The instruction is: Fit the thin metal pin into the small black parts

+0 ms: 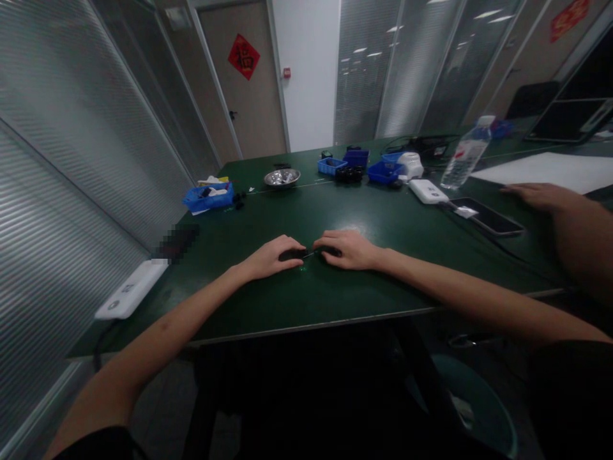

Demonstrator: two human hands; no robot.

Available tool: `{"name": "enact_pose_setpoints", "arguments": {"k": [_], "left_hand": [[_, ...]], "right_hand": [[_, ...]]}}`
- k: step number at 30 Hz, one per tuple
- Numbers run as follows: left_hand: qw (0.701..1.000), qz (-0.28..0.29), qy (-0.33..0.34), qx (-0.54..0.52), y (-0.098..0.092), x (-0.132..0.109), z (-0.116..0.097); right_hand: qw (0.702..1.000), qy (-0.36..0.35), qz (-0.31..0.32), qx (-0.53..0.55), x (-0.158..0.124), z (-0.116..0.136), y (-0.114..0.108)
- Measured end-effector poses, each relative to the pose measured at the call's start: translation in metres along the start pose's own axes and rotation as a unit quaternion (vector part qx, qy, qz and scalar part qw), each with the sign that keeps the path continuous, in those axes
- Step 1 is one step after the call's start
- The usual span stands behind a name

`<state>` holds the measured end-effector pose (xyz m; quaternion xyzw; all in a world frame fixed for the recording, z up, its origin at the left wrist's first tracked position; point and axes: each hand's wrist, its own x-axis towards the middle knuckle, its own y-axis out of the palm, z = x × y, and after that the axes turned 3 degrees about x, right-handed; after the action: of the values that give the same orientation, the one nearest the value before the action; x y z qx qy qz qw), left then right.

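My left hand (272, 258) rests low over the green table (268, 300), thumb and fingers closed on a small black piece (290, 254). Just to its right, my right hand (352, 249) is curled around another small dark piece (331, 251). A thin, shiny strip (309, 254) shows in the short gap between the two hands. Whether the two dark pieces are joined by it, I cannot tell. Both are too small and dark to name.
Ahead stand a metal bowl (282, 179), a blue basket (209, 198) and blue trays (385, 172). At right are a water bottle (467, 153), a white power bank (428, 191), a phone (488, 216) and another person's hand (539, 195). A white device (133, 291) lies left.
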<state>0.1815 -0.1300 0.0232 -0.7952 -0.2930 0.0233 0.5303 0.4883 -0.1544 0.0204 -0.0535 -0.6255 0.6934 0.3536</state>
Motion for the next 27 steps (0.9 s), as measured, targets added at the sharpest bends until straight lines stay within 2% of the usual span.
{"name": "enact_pose_setpoints", "arguments": {"k": [7,13,21,27], "left_hand": [[0.998,-0.012,-0.053,0.009,0.005,0.002,-0.006],[0.998,-0.019,-0.063,0.012,0.007,0.002,-0.010],[0.999,-0.015,-0.043,0.010,0.007,0.003,-0.010],[0.997,-0.011,-0.033,0.071,0.002,0.003,-0.002]], "right_hand": [[0.994,0.100,0.006,-0.044,0.001,0.000,0.000],[0.987,0.153,-0.008,-0.056,0.000,-0.002,-0.004],[0.981,0.188,-0.018,-0.055,-0.002,-0.017,-0.007],[0.982,0.182,-0.017,-0.056,-0.002,-0.016,-0.004]]}}
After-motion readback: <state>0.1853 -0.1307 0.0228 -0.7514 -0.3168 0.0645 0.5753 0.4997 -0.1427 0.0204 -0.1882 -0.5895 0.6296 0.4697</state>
